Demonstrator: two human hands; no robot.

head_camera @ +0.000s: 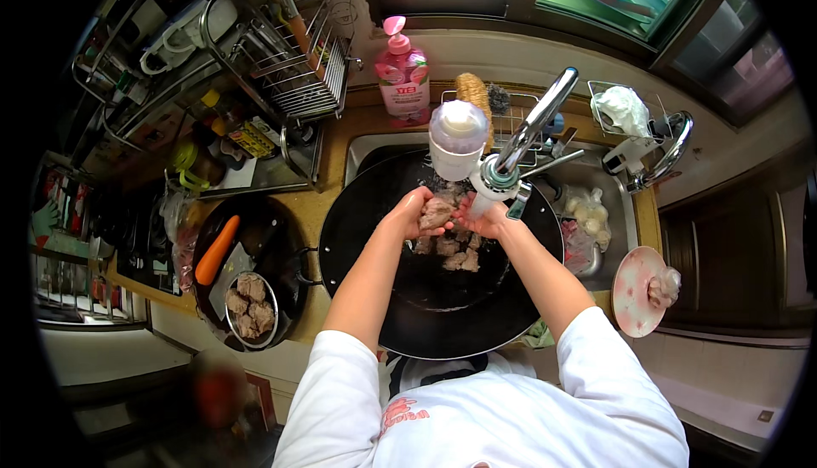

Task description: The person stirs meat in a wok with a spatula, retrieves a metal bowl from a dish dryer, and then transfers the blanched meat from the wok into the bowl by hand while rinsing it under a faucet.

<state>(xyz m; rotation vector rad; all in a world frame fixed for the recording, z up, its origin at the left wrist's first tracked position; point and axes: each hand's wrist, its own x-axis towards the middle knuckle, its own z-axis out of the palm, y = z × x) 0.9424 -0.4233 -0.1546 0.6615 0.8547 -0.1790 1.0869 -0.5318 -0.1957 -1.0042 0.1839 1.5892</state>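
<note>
My left hand (411, 211) is closed around a pale brown chunk of meat (438, 212) above a large black wok (447, 321) standing in the sink. Beside it, my right hand (486, 220) is cupped below the faucet, its curled fingertips close to that chunk. Water falls from the white-headed chrome faucet (535, 124) onto this hand and partly hides its grip. Several more meat chunks (461, 258) lie in the wok under my hands. Left of the wok, a metal bowl (276, 315) of meat chunks sits in a dark pan (290, 238), with a carrot (217, 250).
Behind the wok stand a pink soap bottle (403, 79) and a loofah (473, 94). Bagged food (586, 216) lies in the sink (629, 213) on the right. A pink-stained plate (633, 296) rests at the counter's right edge. Wire racks (309, 85) crowd the left.
</note>
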